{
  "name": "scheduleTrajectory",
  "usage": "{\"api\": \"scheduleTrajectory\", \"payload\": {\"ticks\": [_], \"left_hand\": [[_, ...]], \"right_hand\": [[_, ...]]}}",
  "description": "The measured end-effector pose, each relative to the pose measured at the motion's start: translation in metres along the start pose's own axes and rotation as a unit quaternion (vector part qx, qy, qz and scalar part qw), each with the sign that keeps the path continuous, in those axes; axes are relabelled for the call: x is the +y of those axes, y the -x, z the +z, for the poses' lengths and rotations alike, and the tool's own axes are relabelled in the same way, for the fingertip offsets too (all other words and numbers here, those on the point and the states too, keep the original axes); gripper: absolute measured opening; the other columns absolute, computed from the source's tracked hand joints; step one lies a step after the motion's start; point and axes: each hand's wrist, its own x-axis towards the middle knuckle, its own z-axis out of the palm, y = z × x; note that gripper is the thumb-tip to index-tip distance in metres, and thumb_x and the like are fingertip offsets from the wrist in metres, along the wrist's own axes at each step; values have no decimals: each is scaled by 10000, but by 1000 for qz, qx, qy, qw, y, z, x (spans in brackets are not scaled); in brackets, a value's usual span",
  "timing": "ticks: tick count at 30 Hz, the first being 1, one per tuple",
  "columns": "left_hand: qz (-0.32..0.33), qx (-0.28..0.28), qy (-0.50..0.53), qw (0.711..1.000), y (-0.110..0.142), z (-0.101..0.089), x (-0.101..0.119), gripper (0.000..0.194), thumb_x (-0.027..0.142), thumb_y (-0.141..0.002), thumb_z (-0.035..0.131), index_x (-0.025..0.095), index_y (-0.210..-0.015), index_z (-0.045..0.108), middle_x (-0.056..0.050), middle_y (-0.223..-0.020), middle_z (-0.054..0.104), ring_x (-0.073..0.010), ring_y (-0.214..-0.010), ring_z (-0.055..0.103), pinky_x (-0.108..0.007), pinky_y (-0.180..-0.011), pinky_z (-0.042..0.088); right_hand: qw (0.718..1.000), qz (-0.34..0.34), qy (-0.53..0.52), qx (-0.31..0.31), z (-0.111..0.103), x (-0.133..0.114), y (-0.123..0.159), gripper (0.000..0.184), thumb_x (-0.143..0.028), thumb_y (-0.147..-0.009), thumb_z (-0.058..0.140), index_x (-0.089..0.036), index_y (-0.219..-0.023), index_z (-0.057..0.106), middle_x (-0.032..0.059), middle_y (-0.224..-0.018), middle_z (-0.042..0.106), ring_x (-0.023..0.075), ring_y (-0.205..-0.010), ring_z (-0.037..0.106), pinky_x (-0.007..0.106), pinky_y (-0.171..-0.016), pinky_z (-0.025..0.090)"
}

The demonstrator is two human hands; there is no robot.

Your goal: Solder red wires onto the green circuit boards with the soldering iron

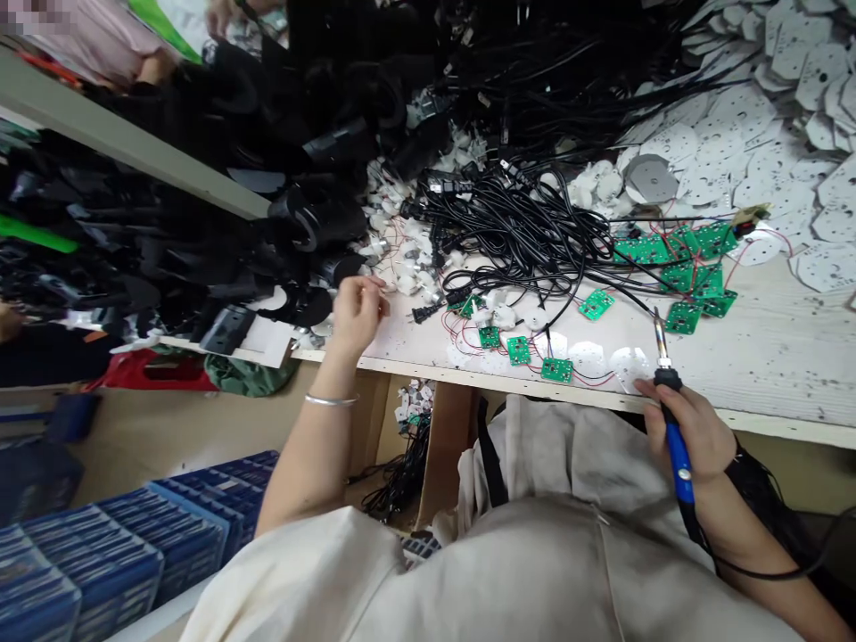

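Observation:
My right hand (pixel 699 423) is wrapped round a soldering iron (pixel 679 459) with a blue handle, its metal tip pointing away over the bench edge. Close to that tip lies a cluster of green circuit boards (pixel 683 316) with thin red wires. My left hand (pixel 359 312) hovers over the bench beside the white plastic parts (pixel 411 259), fingers curled; whatever they hold, if anything, is hidden. A black power plug (pixel 426 313) rests to its right. Between my hands, more green boards (pixel 518 350) lie along the front edge, wired to white parts.
Coiled black cords (pixel 528 232) fill the bench middle. White plates (pixel 722 160) pile up at the right, black housings (pixel 314 214) at the left. An open carton (pixel 449 446) stands below the edge, blue boxes (pixel 127 544) lower left. Another person's hand (pixel 224 16) shows at the top.

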Motion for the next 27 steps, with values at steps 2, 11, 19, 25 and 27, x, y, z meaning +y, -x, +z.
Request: {"api": "scheduleTrajectory", "payload": {"ticks": [2, 11, 19, 25, 27], "left_hand": [[-59, 47, 128, 989, -5, 4, 17, 259, 462, -924, 481, 237, -817, 411, -6, -787, 597, -72, -440, 426, -240, -410, 333], [214, 175, -25, 961, 7, 51, 147, 92, 252, -830, 665, 175, -781, 668, 15, -661, 591, -103, -610, 510, -257, -589, 398], [309, -27, 7, 951, 77, 154, 214, 76, 200, -962, 516, 196, -920, 580, -25, -819, 676, -147, -757, 630, -263, -649, 470], [362, -60, -19, 930, 110, 180, 210, 28, 173, -903, 611, 193, -916, 597, -67, -1026, 739, -202, -886, 667, -333, -769, 529], [363, -59, 1, 930, 110, 181, 207, 58, 149, -878, 627, 197, -887, 596, -57, -981, 743, -196, -862, 663, -327, -740, 538]], "right_hand": [[1000, 5, 13, -5, 1, -1, 0, 313, -223, -935, 593, -200, -1246, 561, 40, -890, 758, 180, -751, 727, 248, -646, 566], [998, 57, -18, 0, 6, -8, -5, 356, -223, -956, 548, -209, -1308, 500, 63, -933, 743, 197, -837, 720, 279, -709, 598], [997, 68, -40, 28, 10, -9, -3, 501, -190, -923, 598, -192, -1404, 456, 90, -936, 751, 216, -838, 715, 292, -691, 603], [991, 92, -88, 35, 11, -7, -6, 486, -219, -935, 581, -207, -1404, 451, 84, -941, 753, 216, -871, 721, 307, -711, 612], [990, 97, -98, 30, 6, -6, -8, 433, -237, -951, 559, -197, -1374, 475, 91, -944, 755, 222, -866, 726, 322, -704, 619]]}}
